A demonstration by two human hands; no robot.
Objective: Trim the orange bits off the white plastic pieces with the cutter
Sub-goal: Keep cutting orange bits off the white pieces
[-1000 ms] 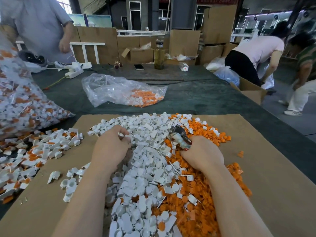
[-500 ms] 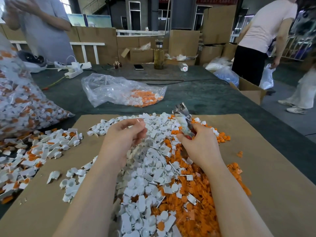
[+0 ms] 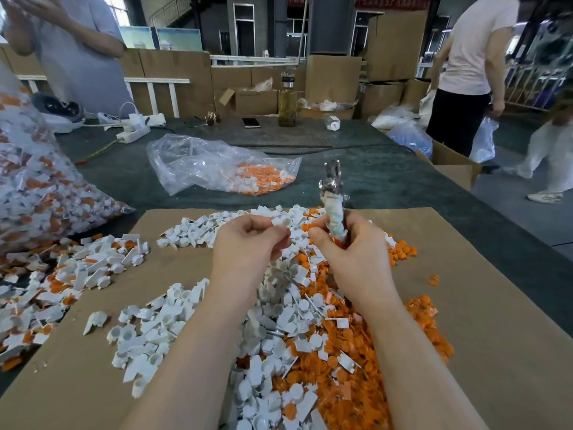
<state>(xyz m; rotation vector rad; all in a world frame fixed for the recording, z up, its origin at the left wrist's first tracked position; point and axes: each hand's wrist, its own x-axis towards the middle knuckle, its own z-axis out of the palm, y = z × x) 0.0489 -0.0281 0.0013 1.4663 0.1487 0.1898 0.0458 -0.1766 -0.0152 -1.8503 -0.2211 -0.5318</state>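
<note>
Brown cardboard point(image 3: 483, 321) covers the near end of a dark green table point(image 3: 387, 181), and across it spreads a heap of white plastic pieces point(image 3: 279, 321), with loose orange bits point(image 3: 356, 352) piled thick along its right side. Both bare forearms reach over this heap. Just above it, the left hand point(image 3: 248, 243) has its fingers curled, pinching one small white piece point(image 3: 281, 221) between thumb and fingertips. Beside it, close but apart, the right hand point(image 3: 350, 246) is wrapped round the cloth-bound handle of the cutter point(image 3: 333, 193), which stands nearly upright with its metal head pointing away from the person; whether its blades are parted cannot be told. To the left, more white pieces with orange still attached point(image 3: 62, 274) lie spilled from a large clear sack point(image 3: 37, 181). Farther out on the green surface rests a crumpled clear bag point(image 3: 217, 162) holding orange scraps. Beyond that stand a glass bottle point(image 3: 286, 100), a phone point(image 3: 250, 122) and a power strip point(image 3: 133, 133), then cardboard boxes point(image 3: 333, 79) and people at the far edges.
</note>
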